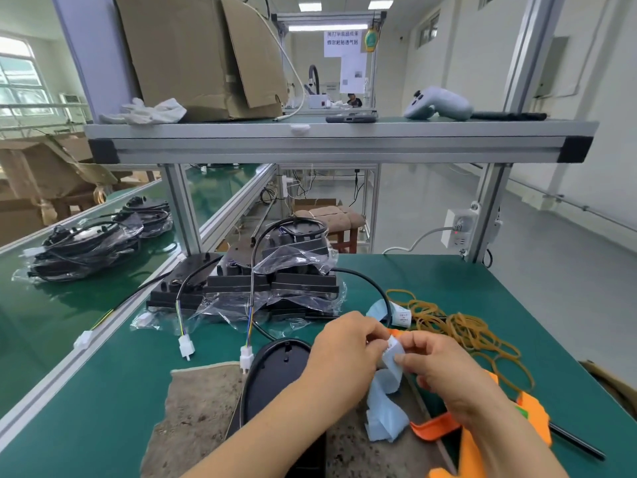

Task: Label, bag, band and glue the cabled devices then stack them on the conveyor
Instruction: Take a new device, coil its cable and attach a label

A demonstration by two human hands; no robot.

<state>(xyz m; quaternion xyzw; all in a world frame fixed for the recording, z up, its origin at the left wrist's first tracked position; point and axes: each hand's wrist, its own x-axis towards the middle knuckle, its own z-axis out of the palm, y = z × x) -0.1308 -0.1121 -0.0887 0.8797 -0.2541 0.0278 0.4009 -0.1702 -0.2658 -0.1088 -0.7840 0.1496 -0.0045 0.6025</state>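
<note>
Currently labelling, I judge: my left hand (pixel 344 343) and right hand (pixel 444 367) pinch label strip (pixel 384 405); next, peel, press onto device (pixel 279 363) under left hand.

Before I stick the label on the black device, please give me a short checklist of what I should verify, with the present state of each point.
1. Label strip held firmly: ok. The left hand and the right hand both pinch the label strip.
2. One label peeled free: cannot tell. The fingers cover that spot.
3. Black device within reach: ok. It lies on the mat, partly under the left forearm.
4. Rubber bands ready: ok. A heap lies on the table to the right.
5. Room on the conveyor: ok. Bare green belt shows beside the bagged devices.
</note>
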